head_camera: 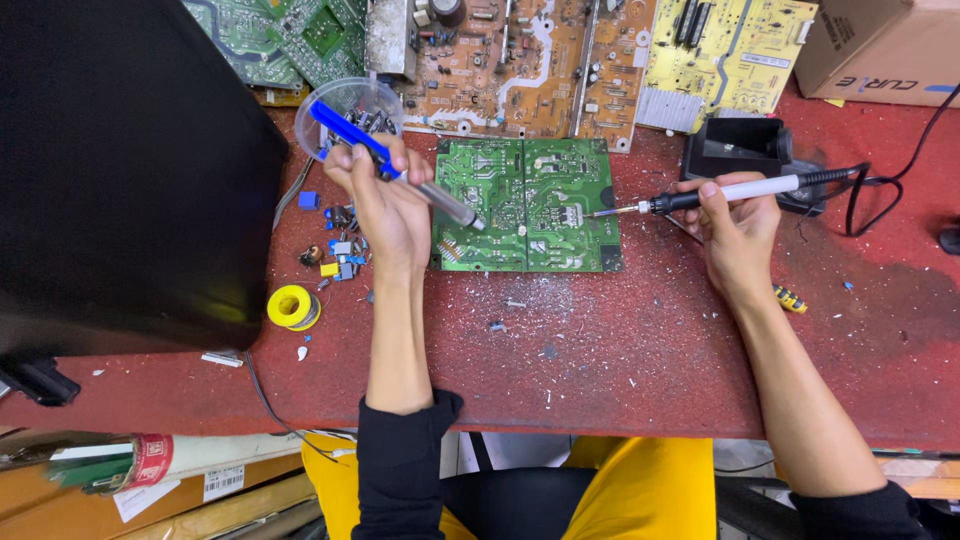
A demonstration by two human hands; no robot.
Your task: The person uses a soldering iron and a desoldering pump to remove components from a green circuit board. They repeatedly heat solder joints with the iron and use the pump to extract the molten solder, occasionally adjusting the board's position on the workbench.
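**2 hands, 2 tools over a green circuit board**

At 1 o'clock, in the far right corner of the red bench top, sits a brown cardboard box, rectangular, with dark lettering and a blue mark on its near face. At 7 o'clock, below the bench edge, lies a roll of tape with a red-and-white printed band, and just beside it a white rectangular label stuck on a wooden board.

At 11 o'clock stands a clear round plastic cup holding small dark electronic parts. Near it, at 9 o'clock, loose blue, yellow and grey components lie scattered on the bench, and a yellow spool of solder wire rests a little nearer the bench edge. A black stand sits at 2 o'clock.

The green circuit board lies flat in the middle of the bench, at 12 o'clock from the person, between the 2 hands. Beyond it lie brown, yellow and further green boards.

The left hand reaches in from 6 o'clock, forearm straight, fingers wrapped tight around a blue desoldering pump; its grey nozzle slants down to the board's left half. The right hand comes in from 4 o'clock, fingers pinched together on a soldering iron with a white and black handle, held nearly level, its tip at the board's right half. A black cord runs from the handle toward 3 o'clock.
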